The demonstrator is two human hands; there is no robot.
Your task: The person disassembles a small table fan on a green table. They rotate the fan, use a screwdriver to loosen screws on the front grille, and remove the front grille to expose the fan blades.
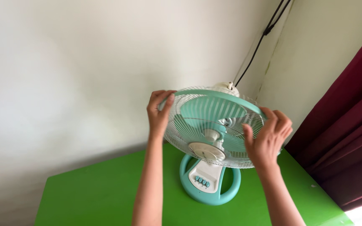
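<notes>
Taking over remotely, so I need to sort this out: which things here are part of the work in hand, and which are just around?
In hand: left hand, right hand, both gripping the fan guard; fan base.
Just around: green table, black cable, maroon curtain.

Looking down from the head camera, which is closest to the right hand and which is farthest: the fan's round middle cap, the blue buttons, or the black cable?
From the right hand:
1. Round middle cap, just left, on the fan's grille.
2. Blue buttons, lower left, on the base.
3. Black cable, high up in the wall corner.

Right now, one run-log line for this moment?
left hand: grips fan guard rim | right hand: grips opposite rim | fan: on green table
</notes>
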